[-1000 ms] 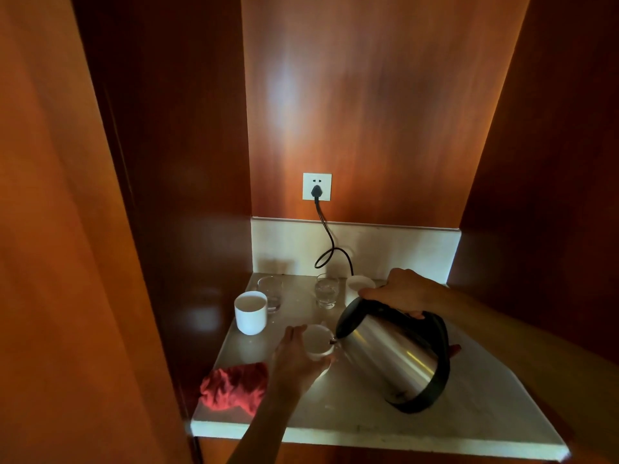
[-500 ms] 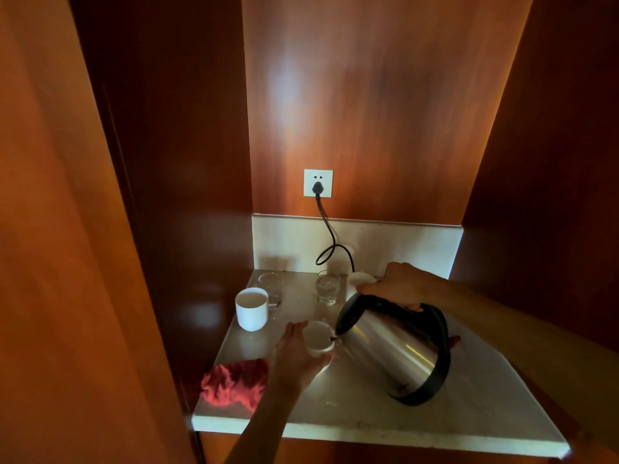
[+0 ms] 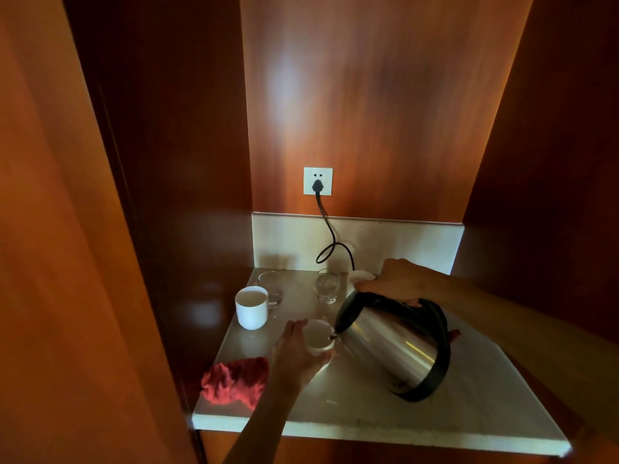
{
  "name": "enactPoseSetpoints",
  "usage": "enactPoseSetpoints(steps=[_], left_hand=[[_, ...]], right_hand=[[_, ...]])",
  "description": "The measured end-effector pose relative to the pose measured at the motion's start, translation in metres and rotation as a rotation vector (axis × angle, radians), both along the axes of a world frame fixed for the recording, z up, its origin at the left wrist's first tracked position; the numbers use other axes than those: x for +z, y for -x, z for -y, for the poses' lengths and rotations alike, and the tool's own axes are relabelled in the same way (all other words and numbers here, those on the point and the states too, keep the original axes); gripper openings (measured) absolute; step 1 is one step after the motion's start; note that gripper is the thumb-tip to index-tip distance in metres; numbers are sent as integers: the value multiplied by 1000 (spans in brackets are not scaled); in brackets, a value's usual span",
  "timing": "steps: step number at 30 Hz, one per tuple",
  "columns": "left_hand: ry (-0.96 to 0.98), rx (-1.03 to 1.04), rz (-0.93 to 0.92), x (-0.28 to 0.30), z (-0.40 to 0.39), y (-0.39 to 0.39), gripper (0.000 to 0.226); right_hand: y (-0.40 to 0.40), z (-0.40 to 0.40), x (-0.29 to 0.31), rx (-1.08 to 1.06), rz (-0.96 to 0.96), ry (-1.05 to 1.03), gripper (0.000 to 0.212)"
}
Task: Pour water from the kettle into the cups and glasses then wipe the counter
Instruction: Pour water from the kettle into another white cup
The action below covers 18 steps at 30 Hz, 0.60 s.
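My right hand (image 3: 400,279) grips the black handle of a steel kettle (image 3: 392,346), which is tilted left with its spout at the rim of a small white cup (image 3: 318,334). My left hand (image 3: 294,358) wraps around that cup on the pale stone counter (image 3: 469,396). A second white cup (image 3: 252,307) stands at the left, filled near the brim. Behind it stands a clear glass (image 3: 270,288); another glass (image 3: 328,285) holding water stands further right. A red cloth (image 3: 236,381) lies crumpled at the counter's front left.
The counter sits in a narrow wooden niche with walls close on both sides. A white kettle base (image 3: 360,276) is partly hidden behind my right hand. Its black cord (image 3: 330,236) runs up to a wall socket (image 3: 318,181).
The kettle and both hands keep nearly the same pose, spout at the small cup. The view has shifted slightly.
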<state>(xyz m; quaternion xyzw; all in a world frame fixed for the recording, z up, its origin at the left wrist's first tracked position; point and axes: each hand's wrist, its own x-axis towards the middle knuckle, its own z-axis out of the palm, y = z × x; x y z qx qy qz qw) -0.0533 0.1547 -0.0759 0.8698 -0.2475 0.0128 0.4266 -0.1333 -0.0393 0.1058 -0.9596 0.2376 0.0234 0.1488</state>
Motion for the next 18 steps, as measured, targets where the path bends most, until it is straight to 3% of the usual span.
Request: enactPoseSetpoints(steps=[18], left_hand=[[5,-15,5,5,-3,3,79]], right_hand=[[-1,-6,6,32,-19,7,52]])
